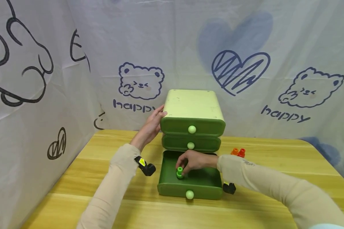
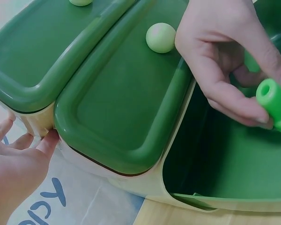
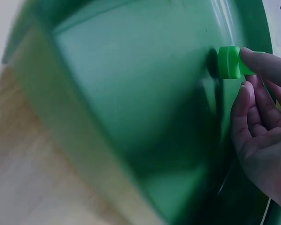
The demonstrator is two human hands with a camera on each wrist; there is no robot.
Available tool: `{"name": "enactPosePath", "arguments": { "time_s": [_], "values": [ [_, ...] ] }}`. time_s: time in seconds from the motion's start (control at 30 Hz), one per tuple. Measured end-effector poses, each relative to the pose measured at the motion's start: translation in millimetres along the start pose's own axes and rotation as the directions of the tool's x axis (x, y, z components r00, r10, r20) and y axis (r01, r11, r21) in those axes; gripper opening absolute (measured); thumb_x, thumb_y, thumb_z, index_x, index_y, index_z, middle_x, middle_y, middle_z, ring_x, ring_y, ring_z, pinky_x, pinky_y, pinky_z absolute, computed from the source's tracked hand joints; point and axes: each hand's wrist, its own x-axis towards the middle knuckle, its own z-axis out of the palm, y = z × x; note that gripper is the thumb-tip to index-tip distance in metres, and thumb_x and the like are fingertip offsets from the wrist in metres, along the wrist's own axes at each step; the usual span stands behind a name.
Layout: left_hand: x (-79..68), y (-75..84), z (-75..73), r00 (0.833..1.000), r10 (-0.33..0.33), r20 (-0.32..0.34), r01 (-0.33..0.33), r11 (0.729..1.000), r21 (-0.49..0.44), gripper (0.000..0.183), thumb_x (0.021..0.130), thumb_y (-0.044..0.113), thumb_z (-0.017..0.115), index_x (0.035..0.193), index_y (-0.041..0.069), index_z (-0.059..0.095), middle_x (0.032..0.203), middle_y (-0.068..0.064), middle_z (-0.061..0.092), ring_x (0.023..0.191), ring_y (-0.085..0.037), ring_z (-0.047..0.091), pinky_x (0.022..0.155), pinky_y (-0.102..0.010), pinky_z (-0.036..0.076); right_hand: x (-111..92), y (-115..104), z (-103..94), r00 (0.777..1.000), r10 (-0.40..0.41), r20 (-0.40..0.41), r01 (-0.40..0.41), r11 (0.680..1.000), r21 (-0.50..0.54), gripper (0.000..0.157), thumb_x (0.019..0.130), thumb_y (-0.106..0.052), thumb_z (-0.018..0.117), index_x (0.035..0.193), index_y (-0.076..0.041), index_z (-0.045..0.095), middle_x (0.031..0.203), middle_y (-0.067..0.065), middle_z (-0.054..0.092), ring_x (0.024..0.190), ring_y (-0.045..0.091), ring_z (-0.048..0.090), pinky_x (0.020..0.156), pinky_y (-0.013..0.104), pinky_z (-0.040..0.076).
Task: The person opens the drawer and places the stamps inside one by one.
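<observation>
A small cabinet (image 1: 193,103) with a pale top and green drawers stands on the table, its bottom drawer (image 1: 206,191) pulled out. My right hand (image 1: 195,160) reaches into that drawer and pinches a bright green, hollow stepped peg (image 1: 179,172) between thumb and fingers. In the right wrist view the peg (image 3: 230,62) lies sideways in the grip, its wide end clear of the fingers. My left hand (image 1: 152,126) rests against the cabinet's left side, fingertips (image 2: 48,140) touching the pale shell beside the upper drawers. A bit of lighter green shows behind the right fingers in the left wrist view; cannot tell what it is.
An orange peg (image 1: 234,151) and a red peg (image 1: 242,153) stand on the table right of the cabinet, partly hidden by the right sleeve. The top drawer (image 1: 177,126) and middle drawer (image 1: 175,142) are closed. A printed cloth (image 1: 186,41) hangs behind the table (image 1: 143,210).
</observation>
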Motion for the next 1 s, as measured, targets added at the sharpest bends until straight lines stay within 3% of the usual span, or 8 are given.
{"name": "enactPosePath", "arguments": {
  "time_s": [0.63,1.0],
  "values": [
    [-0.5,-0.8,7.4,1.000,-0.011,-0.015,0.011,1.000,0.001,0.074,0.091,0.027,0.050,0.155,0.009,0.018,0.158,-0.012,0.017,0.135,-0.030,0.034,0.110,-0.039,0.033,-13,2,-0.4,0.999,0.034,-0.033,-0.031,0.997,0.074,0.025,0.076,0.006,0.075,0.100,0.002,0.071,0.091,0.002,0.069,0.085,0.011,0.062,0.073,0.026,0.055],
    [1.3,-2.9,2.0,0.999,-0.010,-0.032,0.009,1.000,-0.021,0.073,0.092,0.024,0.049,0.155,0.008,0.016,0.159,-0.013,0.015,0.135,-0.031,0.033,0.111,-0.039,0.032,-38,-1,-10.6,0.990,-0.035,-0.138,0.042,0.998,0.046,0.028,0.080,-0.002,0.075,0.108,0.001,0.070,0.105,0.013,0.070,0.097,0.025,0.065,0.076,0.026,0.055]
  ]
}}
